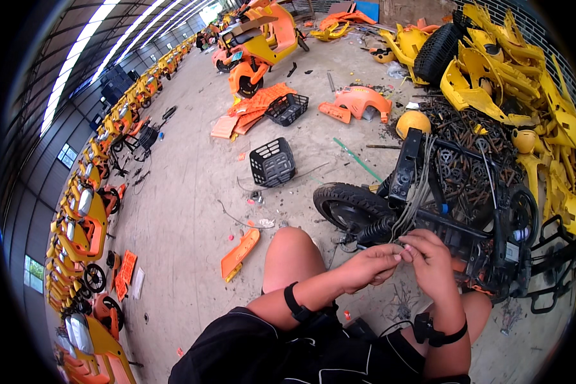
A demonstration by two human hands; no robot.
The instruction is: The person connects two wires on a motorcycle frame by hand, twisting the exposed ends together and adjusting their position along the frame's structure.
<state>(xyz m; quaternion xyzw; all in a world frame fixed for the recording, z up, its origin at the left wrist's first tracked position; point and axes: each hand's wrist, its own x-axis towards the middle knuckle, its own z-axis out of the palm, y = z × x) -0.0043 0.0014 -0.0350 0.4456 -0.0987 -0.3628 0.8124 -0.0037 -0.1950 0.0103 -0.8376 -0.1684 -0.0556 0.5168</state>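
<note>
My left hand (369, 267) and my right hand (429, 257) meet in front of me, thumbs and fingers pinched together. Between their fingertips is the lower end of a bundle of thin grey cables (418, 203); the exact piece gripped is mostly covered by the fingers. Those cables hang down from a stripped black scooter frame (409, 168) lying on the floor just beyond my hands. Its wheel with a black tyre (349, 206) points left, beside a black coil-spring shock absorber (376, 230).
A heap of yellow body panels (550, 96) rises at the right, by a pile of dark metal parts (464, 166). Black baskets (272, 162), an orange fender (363, 102) and an orange panel (240, 254) lie about. Yellow-orange scooters (86, 221) line the left side.
</note>
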